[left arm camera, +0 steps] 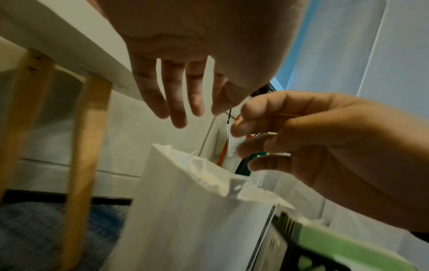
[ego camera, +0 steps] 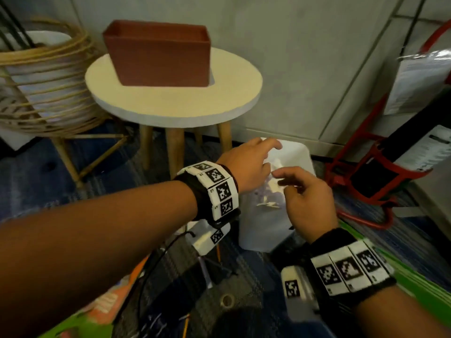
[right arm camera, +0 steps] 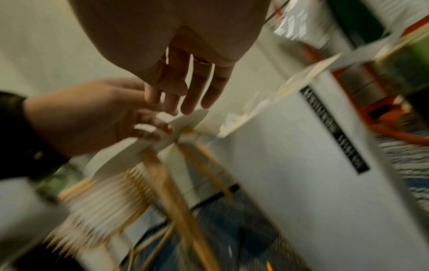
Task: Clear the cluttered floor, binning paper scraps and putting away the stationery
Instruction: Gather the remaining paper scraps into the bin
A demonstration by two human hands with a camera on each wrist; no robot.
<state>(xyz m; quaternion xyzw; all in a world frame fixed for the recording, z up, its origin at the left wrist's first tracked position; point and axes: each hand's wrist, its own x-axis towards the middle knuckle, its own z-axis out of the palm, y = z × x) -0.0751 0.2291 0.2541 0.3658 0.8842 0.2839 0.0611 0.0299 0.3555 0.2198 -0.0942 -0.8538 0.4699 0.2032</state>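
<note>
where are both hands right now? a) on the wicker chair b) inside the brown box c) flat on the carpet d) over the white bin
d: the left hand and right hand hover over the open white bin, which has paper scraps inside.
</note>
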